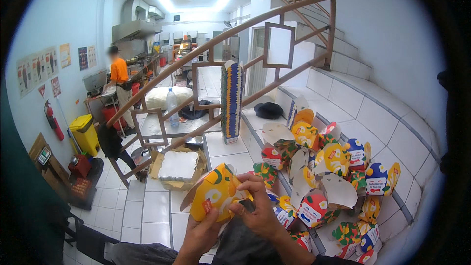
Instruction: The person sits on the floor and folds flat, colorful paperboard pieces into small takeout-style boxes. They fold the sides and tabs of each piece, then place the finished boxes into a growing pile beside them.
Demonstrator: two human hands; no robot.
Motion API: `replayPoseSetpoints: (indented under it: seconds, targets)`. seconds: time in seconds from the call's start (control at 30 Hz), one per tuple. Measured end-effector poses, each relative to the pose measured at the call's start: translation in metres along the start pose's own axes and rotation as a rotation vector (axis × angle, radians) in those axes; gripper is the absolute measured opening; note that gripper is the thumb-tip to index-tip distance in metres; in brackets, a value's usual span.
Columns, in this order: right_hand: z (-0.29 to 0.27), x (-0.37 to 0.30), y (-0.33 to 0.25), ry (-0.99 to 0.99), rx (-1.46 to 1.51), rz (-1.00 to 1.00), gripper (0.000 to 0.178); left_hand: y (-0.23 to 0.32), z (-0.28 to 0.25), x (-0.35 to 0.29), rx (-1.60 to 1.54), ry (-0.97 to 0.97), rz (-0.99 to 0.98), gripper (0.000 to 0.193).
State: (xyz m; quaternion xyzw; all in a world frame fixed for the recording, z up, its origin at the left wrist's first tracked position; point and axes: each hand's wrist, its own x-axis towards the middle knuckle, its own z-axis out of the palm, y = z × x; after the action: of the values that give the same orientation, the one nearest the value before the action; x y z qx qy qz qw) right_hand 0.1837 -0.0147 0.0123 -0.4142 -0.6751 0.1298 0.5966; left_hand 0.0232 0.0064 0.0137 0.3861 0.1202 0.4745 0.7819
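Observation:
A yellow paperboard food box (pixel 213 196) with egg prints is between my two hands, above my lap. Its grey inner side shows at the left flap. My left hand (pixel 202 233) grips the box from below, thumb pressed on its front. At the box's right edge my right hand (pixel 257 208) is closed, thumb and fingers pinching a flap. On the steps to the right lies a heap of folded food boxes (pixel 314 206) in red, yellow, blue and green. A tall stack of flat box blanks (pixel 231 103) stands on a step ahead, against the railing.
Left of my hands sits an open carton (pixel 184 167) with a white lining. A brown metal railing (pixel 196 64) slants across. Beyond it are a table with a plastic bottle (pixel 172 107) and a person in an orange shirt (pixel 118 71). A black cap (pixel 269 110) lies on a step.

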Motion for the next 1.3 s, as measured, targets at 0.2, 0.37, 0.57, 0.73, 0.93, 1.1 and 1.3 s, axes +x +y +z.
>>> replayPoseSetpoints:
  seconds: [0.2, 0.37, 0.57, 0.73, 0.93, 1.1, 1.3]
  targets:
    - [-0.009, -0.007, -0.004, 0.003, -0.011, -0.008, 0.044, -0.006, 0.006, -0.003, 0.010, -0.036, 0.032, 0.049]
    - [-0.011, -0.008, -0.003, 0.035, -0.021, 0.016, 0.047, -0.010, 0.007, -0.002, 0.032, -0.065, 0.018, 0.049]
    - [-0.020, -0.009, -0.012, 0.041, -0.016, 0.041, 0.040, -0.007, 0.006, -0.002, 0.129, 0.004, 0.045, 0.052]
    - [-0.021, -0.009, -0.026, 0.083, -0.186, 0.022, 0.028, -0.004, 0.007, -0.001, 0.251, 0.057, 0.057, 0.050]
    - [-0.016, -0.009, -0.034, 0.100, -0.136, 0.084, 0.027, -0.002, 0.008, -0.001, 0.206, 0.103, 0.044, 0.048]
    - [-0.016, -0.006, -0.037, 0.070, -0.238, 0.083, 0.023, -0.004, 0.008, 0.000, 0.195, 0.119, 0.059, 0.047]
    - [-0.023, -0.008, -0.038, 0.025, -0.188, 0.147, 0.022, -0.001, 0.010, 0.000, 0.132, 0.096, 0.002, 0.047]
